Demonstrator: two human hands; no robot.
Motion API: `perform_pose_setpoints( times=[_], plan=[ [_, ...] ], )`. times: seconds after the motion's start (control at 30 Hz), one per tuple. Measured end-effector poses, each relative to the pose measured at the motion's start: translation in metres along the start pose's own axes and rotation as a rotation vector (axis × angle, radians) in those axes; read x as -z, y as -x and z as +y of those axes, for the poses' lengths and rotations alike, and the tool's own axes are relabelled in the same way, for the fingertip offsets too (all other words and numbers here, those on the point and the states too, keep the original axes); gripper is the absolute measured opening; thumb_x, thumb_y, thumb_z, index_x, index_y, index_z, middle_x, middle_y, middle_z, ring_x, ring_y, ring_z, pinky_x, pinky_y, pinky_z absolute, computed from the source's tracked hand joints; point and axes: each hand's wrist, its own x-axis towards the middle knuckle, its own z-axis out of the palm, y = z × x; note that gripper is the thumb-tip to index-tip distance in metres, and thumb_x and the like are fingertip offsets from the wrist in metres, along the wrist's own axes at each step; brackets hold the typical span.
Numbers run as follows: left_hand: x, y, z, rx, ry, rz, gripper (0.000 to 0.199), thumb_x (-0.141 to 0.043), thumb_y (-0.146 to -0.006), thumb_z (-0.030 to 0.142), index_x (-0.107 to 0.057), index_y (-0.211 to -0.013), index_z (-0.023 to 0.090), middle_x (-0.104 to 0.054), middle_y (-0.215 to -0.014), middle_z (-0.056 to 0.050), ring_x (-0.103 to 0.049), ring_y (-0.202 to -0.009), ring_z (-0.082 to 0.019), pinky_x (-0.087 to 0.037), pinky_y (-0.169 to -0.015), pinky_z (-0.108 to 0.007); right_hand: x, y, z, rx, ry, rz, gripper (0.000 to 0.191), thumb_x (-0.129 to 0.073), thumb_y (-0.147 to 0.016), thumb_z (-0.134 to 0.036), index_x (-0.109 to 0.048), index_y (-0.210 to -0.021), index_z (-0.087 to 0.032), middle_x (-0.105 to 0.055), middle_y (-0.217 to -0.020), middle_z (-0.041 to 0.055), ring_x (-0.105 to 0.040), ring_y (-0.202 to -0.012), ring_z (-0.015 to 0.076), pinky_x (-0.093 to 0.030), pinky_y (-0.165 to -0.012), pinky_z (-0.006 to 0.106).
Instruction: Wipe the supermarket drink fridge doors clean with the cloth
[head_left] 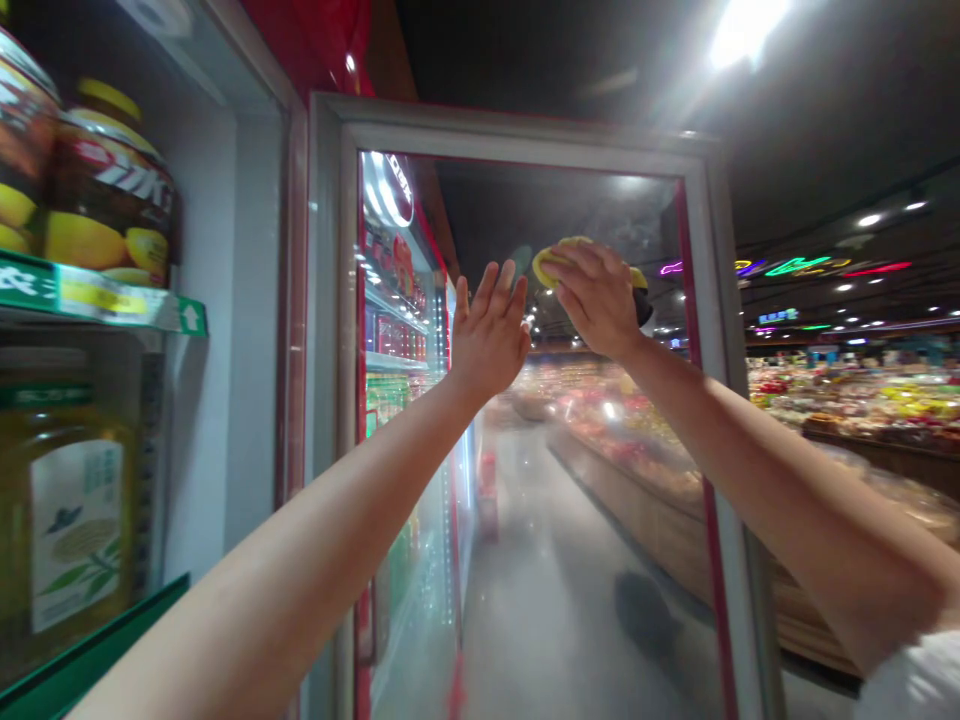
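Note:
A glass door (330, 300) with a grey frame and red inner edging stands swung open in front of me. My left hand (489, 335) lies flat against its glass, fingers outstretched and holding nothing. To the right and slightly higher, my right hand (596, 300) presses a folded yellow cloth (550, 268) to the upper part of the pane. Most of the cloth is hidden under my palm and fingers. A patch of yellow and black shows just beyond the right wrist; whether it belongs to the cloth I cannot tell.
On the left, the open cabinet holds a dark drink bottle (112, 195) on an upper shelf and a bottle of yellow liquid (75, 510) below. Through the glass appear more lit coolers and the aisle floor (517, 560). Wooden produce bins (885, 450) line the right.

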Motion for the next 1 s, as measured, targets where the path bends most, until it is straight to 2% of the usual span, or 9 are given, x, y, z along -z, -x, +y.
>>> perform_pose_setpoints(
  times=[0.07, 0.13, 0.23, 0.33, 0.53, 0.7, 0.8, 0.9, 1.0],
  plan=[
    [0.001, 0.000, -0.001, -0.012, 0.005, -0.011, 0.060, -0.040, -0.099, 0.032, -0.037, -0.157, 0.016, -0.030, -0.168, -0.013, -0.017, -0.159, -0.028, -0.003, -0.129, -0.057, 0.002, 0.020, 0.011, 0.165, -0.029, -0.047, 0.045, -0.034, -0.103, -0.028, -0.062, -0.139, -0.027, -0.056, -0.152, -0.0008, -0.040, -0.145, 0.0214, -0.031, -0.123, 0.043],
    [0.002, 0.001, -0.004, -0.020, 0.002, -0.017, 0.060, -0.041, -0.099, 0.033, -0.039, -0.156, 0.016, -0.031, -0.167, -0.013, -0.019, -0.158, -0.029, -0.003, -0.129, -0.059, 0.003, 0.032, 0.031, 0.171, -0.012, -0.028, 0.045, -0.036, -0.101, -0.024, -0.066, -0.134, -0.025, -0.059, -0.148, 0.0002, -0.044, -0.142, 0.0206, -0.032, -0.123, 0.041],
    [-0.001, -0.003, -0.003, -0.022, 0.004, 0.003, 0.060, -0.042, -0.098, 0.030, -0.039, -0.156, 0.015, -0.032, -0.167, -0.014, -0.020, -0.158, -0.029, -0.002, -0.129, -0.060, 0.001, 0.023, 0.053, -0.118, 0.075, 0.078, 0.047, -0.035, -0.098, -0.019, -0.066, -0.134, -0.025, -0.062, -0.145, 0.0008, -0.051, -0.136, 0.0209, -0.037, -0.120, 0.044],
    [-0.007, -0.010, 0.007, -0.031, 0.021, 0.033, 0.063, -0.045, -0.096, 0.027, -0.036, -0.157, 0.015, -0.031, -0.167, -0.013, -0.019, -0.158, -0.028, -0.002, -0.129, -0.060, -0.005, 0.003, 0.044, -0.271, 0.104, 0.133, 0.049, -0.034, -0.099, -0.017, -0.063, -0.138, -0.025, -0.060, -0.148, 0.0020, -0.050, -0.136, 0.0219, -0.038, -0.119, 0.047],
    [-0.017, -0.021, 0.024, -0.081, 0.047, 0.030, 0.062, -0.048, -0.095, 0.027, -0.040, -0.155, 0.015, -0.032, -0.167, -0.014, -0.021, -0.158, -0.030, -0.003, -0.129, -0.060, 0.000, 0.017, 0.029, 0.158, 0.017, -0.092, 0.047, -0.038, -0.102, -0.021, -0.059, -0.143, -0.030, -0.052, -0.155, -0.0031, -0.039, -0.146, 0.0164, -0.030, -0.125, 0.039],
    [-0.020, -0.021, 0.023, -0.075, 0.054, 0.016, 0.060, -0.048, -0.094, 0.027, -0.043, -0.153, 0.016, -0.034, -0.166, -0.014, -0.023, -0.157, -0.029, -0.006, -0.128, -0.061, 0.010, 0.036, 0.066, -0.291, 0.136, 0.068, 0.050, -0.037, -0.100, -0.018, -0.057, -0.146, -0.024, -0.057, -0.150, 0.0046, -0.048, -0.138, 0.0241, -0.039, -0.117, 0.044],
    [-0.021, -0.019, 0.020, -0.076, 0.055, 0.033, 0.060, -0.049, -0.094, 0.030, -0.044, -0.152, 0.016, -0.035, -0.165, -0.014, -0.024, -0.157, -0.029, -0.006, -0.129, -0.061, 0.003, 0.044, 0.055, -0.462, 0.217, 0.128, 0.050, -0.045, -0.097, -0.022, -0.057, -0.146, -0.022, -0.056, -0.149, 0.0091, -0.049, -0.133, 0.0318, -0.044, -0.109, 0.050],
    [-0.024, -0.021, 0.023, -0.090, 0.058, 0.053, 0.060, -0.048, -0.095, 0.030, -0.043, -0.153, 0.015, -0.035, -0.165, -0.015, -0.025, -0.157, -0.030, -0.006, -0.128, -0.062, -0.005, 0.035, 0.037, -0.303, 0.207, 0.083, 0.050, -0.043, -0.098, -0.022, -0.056, -0.147, -0.024, -0.055, -0.150, 0.0074, -0.046, -0.135, 0.0304, -0.042, -0.110, 0.047],
    [-0.031, -0.027, 0.031, -0.113, 0.063, 0.066, 0.059, -0.046, -0.095, 0.029, -0.044, -0.152, 0.015, -0.037, -0.164, -0.015, -0.027, -0.156, -0.030, -0.007, -0.128, -0.064, -0.003, 0.012, 0.047, -0.216, 0.178, 0.054, 0.050, -0.038, -0.101, -0.020, -0.054, -0.148, -0.025, -0.055, -0.151, 0.0041, -0.046, -0.135, 0.0258, -0.039, -0.115, 0.041]
  ],
)
